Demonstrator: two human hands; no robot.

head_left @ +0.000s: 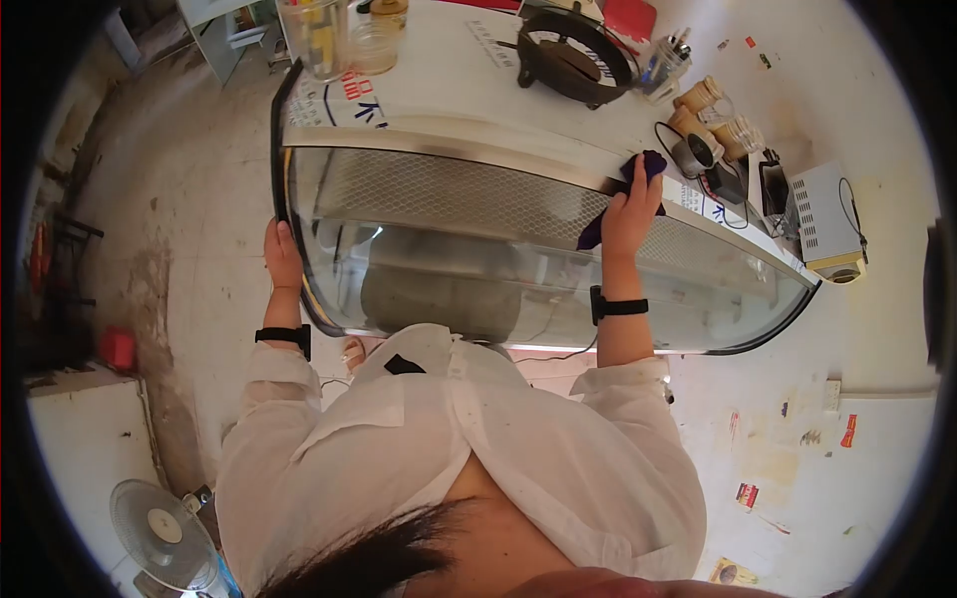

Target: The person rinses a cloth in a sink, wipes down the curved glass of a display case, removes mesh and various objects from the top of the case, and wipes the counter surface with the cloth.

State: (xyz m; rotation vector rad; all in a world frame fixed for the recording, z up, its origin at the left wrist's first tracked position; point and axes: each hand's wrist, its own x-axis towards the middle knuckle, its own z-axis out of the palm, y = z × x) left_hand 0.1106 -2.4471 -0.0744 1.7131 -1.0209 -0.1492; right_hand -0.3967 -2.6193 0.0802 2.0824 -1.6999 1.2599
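In front of me stands a glass display case (439, 269) with a metal top rim and a dark-edged left side. My right hand (630, 214) presses a dark purple cloth (591, 234) against the case's upper front edge, right of the middle. Part of the cloth bunches up beyond the fingertips, and another part hangs below on the glass. My left hand (283, 257) is at the left end of the case, against or just beside its dark edge. Its fingers look stretched out, partly hidden, with nothing visible in them.
On the counter top are glass jars (374, 48), a black round stove ring (576, 58), several wooden-lidded containers (703, 98) and a white appliance (827, 214) at the right. A fan (164, 526) stands lower left. A cable runs along the floor below the case.
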